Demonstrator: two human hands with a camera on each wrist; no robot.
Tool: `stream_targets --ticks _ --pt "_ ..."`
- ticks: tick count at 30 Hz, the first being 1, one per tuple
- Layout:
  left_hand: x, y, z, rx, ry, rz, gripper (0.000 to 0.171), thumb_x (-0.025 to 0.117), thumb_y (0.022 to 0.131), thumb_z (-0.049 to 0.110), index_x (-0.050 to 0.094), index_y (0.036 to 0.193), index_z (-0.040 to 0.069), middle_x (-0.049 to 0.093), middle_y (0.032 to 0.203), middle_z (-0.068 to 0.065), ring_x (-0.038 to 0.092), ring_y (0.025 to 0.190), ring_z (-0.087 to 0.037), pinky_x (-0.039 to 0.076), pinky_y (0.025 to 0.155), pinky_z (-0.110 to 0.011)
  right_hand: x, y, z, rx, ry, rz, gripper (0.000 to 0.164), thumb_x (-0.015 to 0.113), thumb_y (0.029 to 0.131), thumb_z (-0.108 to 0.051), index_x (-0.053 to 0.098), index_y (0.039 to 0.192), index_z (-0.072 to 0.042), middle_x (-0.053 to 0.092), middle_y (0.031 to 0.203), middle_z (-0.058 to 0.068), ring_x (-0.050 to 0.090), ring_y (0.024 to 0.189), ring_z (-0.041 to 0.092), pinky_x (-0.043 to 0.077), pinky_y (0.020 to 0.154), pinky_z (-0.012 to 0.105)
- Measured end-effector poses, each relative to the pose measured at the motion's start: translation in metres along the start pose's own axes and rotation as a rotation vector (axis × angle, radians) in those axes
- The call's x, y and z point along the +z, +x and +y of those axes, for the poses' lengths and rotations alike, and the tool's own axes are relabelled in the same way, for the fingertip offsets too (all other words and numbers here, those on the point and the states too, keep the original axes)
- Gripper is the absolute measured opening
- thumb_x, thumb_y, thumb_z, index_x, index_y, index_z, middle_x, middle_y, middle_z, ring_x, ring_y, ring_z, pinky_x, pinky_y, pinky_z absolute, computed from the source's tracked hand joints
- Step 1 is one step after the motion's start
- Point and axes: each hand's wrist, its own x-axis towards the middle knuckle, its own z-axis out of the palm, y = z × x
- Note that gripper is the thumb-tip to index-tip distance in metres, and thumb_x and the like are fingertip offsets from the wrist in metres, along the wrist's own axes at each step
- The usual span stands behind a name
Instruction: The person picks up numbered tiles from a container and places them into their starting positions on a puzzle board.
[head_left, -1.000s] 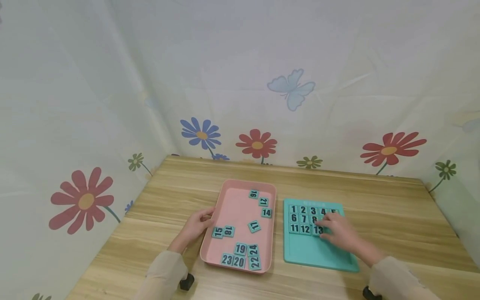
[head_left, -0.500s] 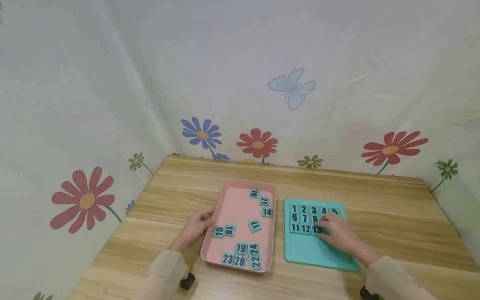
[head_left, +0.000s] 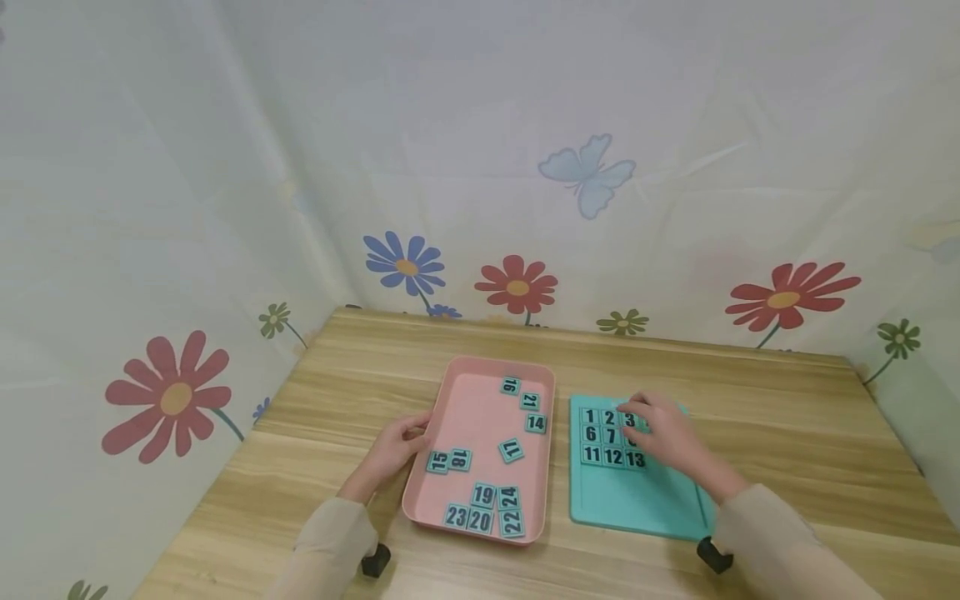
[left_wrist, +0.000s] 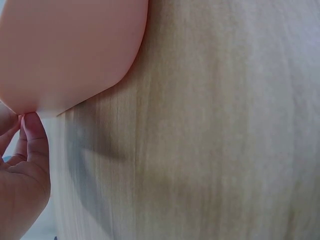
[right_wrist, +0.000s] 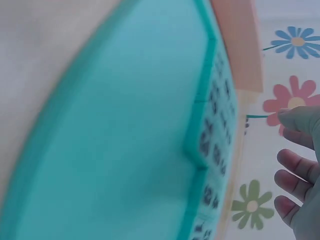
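Note:
My left hand [head_left: 393, 450] grips the left rim of a shallow pink tray [head_left: 468, 417]; in the left wrist view the thumb and fingers [left_wrist: 35, 132] meet at its edge. Numbered teal tiles lie loose in the tray, among them a 17 tile [head_left: 512, 450], a 14 tile [head_left: 536, 423] and a 19 tile [head_left: 483, 495]. To the tray's right is a teal number board [head_left: 622, 500] with rows of tiles up to the 13 tile [head_left: 636, 459]. Above the board's right part hovers my right hand [head_left: 663, 429], fingers spread and holding nothing, covering some tiles.
Both tray and board lie on a wood-grain table [head_left: 375, 358]. A pale curtain [head_left: 450, 167] printed with flowers and a butterfly hangs behind and to the left. Beside each wrist a black clip [head_left: 375, 560] shows.
My right hand has lifted off the 13 tile and moved up and back over the top rows, uncovering that tile. The left hand stays at the tray.

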Motion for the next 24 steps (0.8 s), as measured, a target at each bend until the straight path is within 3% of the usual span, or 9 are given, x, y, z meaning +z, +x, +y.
stream_targets --ticks 7,17,24 --pt "0.0 0.002 -0.003 0.01 -0.038 -0.01 0.042 0.053 0.083 -0.003 0.047 0.124 -0.002 0.052 0.119 -0.02 0.057 0.101 -0.031 0.05 0.084 -0.036 -0.001 0.019 -0.019 -0.022 0.046 0.008 0.03 0.067 0.076 -0.019 0.063 0.103 -0.006 0.059 0.099 0.009 0.052 0.093 0.028 0.045 0.075 0.044" --pt "0.0 0.003 -0.005 0.01 -0.019 -0.007 0.042 0.054 0.083 -0.002 0.047 0.125 0.0 0.052 0.12 -0.018 0.056 0.102 -0.031 0.049 0.084 -0.036 0.016 0.038 -0.046 -0.051 0.084 -0.064 0.035 0.066 0.077 -0.02 0.061 0.109 -0.006 0.059 0.105 0.01 0.052 0.098 0.027 0.046 0.081 0.044" --pt "0.0 0.002 -0.004 0.009 -0.013 0.009 0.042 0.054 0.082 -0.003 0.049 0.124 0.0 0.054 0.117 -0.017 0.057 0.101 -0.029 0.049 0.084 -0.036 0.034 0.049 -0.066 0.007 0.161 -0.183 0.044 0.063 0.079 -0.027 0.057 0.116 -0.006 0.055 0.116 0.01 0.052 0.106 0.026 0.046 0.086 0.042"
